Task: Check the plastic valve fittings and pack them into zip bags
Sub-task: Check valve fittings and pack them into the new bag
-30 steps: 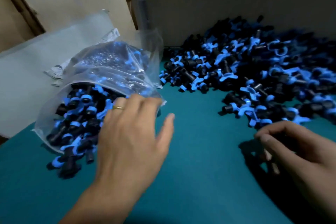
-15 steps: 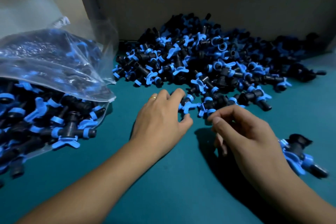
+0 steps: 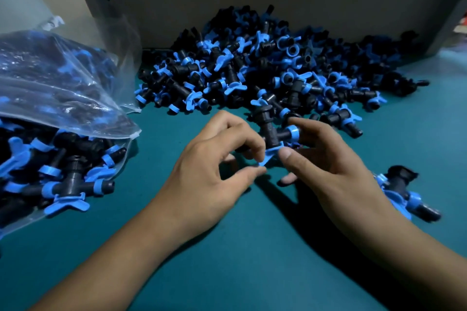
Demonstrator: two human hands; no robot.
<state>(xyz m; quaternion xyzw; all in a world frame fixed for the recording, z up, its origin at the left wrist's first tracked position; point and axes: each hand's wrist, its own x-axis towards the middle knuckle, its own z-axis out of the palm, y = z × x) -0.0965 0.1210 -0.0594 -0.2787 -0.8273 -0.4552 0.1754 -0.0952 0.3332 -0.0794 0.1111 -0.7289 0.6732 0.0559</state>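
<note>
- Valve fitting (image 3: 271, 134): black body with blue collar and wing handle, held above the teal counter (image 3: 227, 272) near its middle; long axis roughly upright, tilted away from the person; both hands equally near
- Left hand (image 3: 214, 171): fingers curled, pinching the fitting's left stub and blue wing
- Right hand (image 3: 326, 159): thumb and fingers gripping the collared right arm
- Loose pile (image 3: 265, 65): just behind the hands, toward the far edge
- Zip bag (image 3: 63, 108): part-filled, mouth open, at the left edge; judged the fitting's destination
- Stray fitting (image 3: 404, 192): beside the right wrist
</note>
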